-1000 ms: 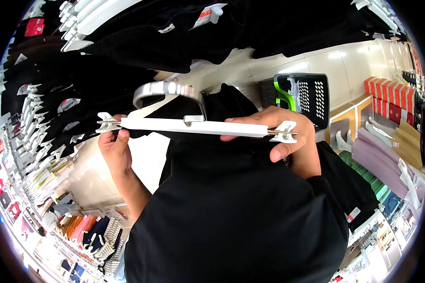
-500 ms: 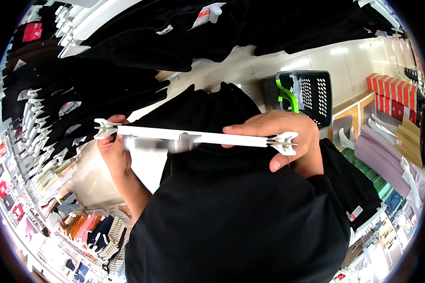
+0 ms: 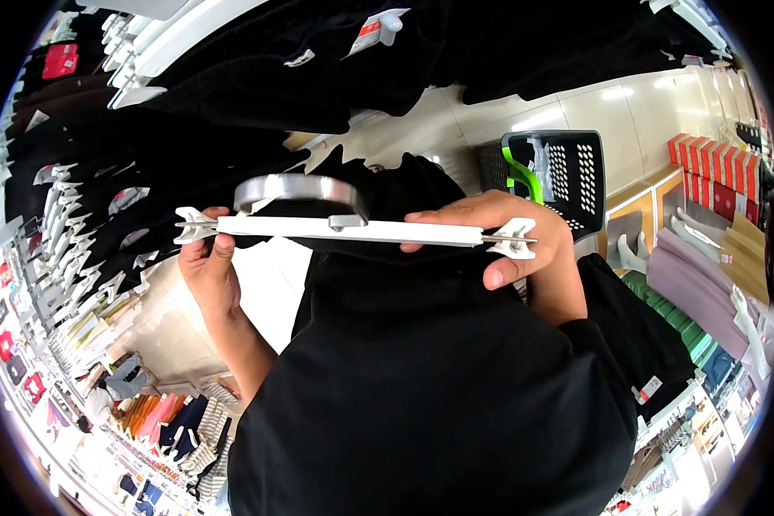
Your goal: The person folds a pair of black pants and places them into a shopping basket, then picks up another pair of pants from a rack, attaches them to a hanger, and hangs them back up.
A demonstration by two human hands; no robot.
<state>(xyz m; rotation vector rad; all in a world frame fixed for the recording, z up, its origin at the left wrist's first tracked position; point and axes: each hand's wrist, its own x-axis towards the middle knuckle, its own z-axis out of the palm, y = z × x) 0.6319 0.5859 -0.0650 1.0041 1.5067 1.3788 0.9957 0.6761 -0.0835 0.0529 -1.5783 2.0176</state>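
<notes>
A white clip hanger lies crosswise in front of my body, held at both ends. Its metal hook points away from me, blurred along one side. My left hand pinches the left end beside the white clip, thumb on the near side. At the other end, my right hand has its index finger along the bar and its thumb below, near the right clip. Dark black cloth shows just beyond the bar, merging with my black clothing.
Black garments hang on racks ahead and to the left, with white hangers in a row. A dark basket with a green handle stands on the floor. Folded clothes and red boxes are on the right.
The hanger's metal hook has swung from the near side of the bar to the far side. The bar has shifted slightly away from me; both hands keep their hold.
</notes>
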